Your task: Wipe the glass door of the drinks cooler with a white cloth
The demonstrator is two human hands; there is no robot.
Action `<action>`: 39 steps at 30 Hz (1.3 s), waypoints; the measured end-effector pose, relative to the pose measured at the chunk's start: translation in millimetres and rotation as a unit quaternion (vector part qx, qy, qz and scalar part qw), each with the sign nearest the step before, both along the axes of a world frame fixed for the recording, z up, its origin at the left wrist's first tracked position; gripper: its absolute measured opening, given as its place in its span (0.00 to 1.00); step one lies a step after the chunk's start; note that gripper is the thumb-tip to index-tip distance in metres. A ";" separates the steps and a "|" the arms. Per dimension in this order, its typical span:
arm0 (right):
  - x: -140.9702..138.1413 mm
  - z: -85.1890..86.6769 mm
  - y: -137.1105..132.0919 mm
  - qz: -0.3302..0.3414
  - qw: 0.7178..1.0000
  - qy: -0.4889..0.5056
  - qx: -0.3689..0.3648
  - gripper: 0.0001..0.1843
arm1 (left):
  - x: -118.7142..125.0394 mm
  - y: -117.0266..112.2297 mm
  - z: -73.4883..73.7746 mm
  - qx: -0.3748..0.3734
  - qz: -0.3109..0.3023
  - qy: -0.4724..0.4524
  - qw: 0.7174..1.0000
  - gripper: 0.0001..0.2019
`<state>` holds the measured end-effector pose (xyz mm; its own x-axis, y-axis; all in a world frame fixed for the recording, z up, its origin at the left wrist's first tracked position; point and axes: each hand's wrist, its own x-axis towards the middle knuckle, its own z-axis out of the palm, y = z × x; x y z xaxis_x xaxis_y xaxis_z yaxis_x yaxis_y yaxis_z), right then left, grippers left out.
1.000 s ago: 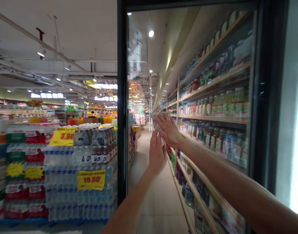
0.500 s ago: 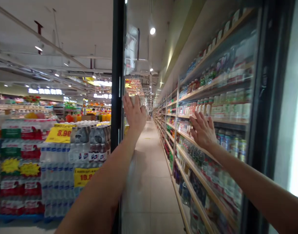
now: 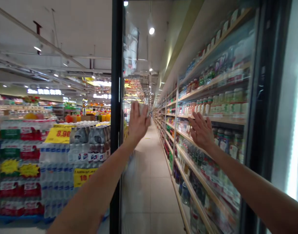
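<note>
A glass door (image 3: 150,195) with a dark frame stands open in front of me. My left hand (image 3: 138,123) is raised near its left frame edge, palm toward the pane. Under the fingers, pressed to the glass, is a small pale cloth (image 3: 144,110); motion blur and the hand hide most of it. On the right half of the pane my right hand (image 3: 202,131) lies with its fingers stretched out and nothing in it. Both forearms reach up from the lower corners.
Through or in the glass show long shelves of bottled drinks (image 3: 227,107) and a tiled aisle (image 3: 150,139). Left of the door stand stacked packs of bottles (image 3: 56,177) with yellow price signs (image 3: 58,133). A bright light strip (image 3: 293,156) runs down the far right.
My left hand has moved down and slightly right across the glass, with the cloth under it. The right hand has stayed almost in place.
</note>
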<state>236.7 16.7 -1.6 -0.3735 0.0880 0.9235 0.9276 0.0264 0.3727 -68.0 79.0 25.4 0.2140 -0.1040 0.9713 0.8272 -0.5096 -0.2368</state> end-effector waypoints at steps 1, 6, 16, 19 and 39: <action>-0.1 0.1 0.1 0.001 1.000 0.001 -0.001 0.30 | 0.3 -3.3 -19.3 0.015 -0.005 0.087 0.996 0.26; 1.4 0.1 1.5 0.004 1.000 -0.007 -0.007 0.30 | -22.0 -7.0 -77.7 0.054 -0.041 0.351 0.934 0.23; 2.9 0.6 3.0 0.018 1.000 0.004 -0.018 0.29 | -33.8 -7.4 -156.6 0.002 -0.024 0.418 0.908 0.21; 3.5 0.8 2.5 0.017 1.000 0.001 -0.013 0.29 | -36.7 -4.7 -147.2 -0.006 -0.015 0.344 0.939 0.22; -0.7 -0.4 0.3 0.007 1.000 0.025 0.012 0.26 | 38.7 -11.5 -55.4 0.010 -0.026 0.330 0.944 0.26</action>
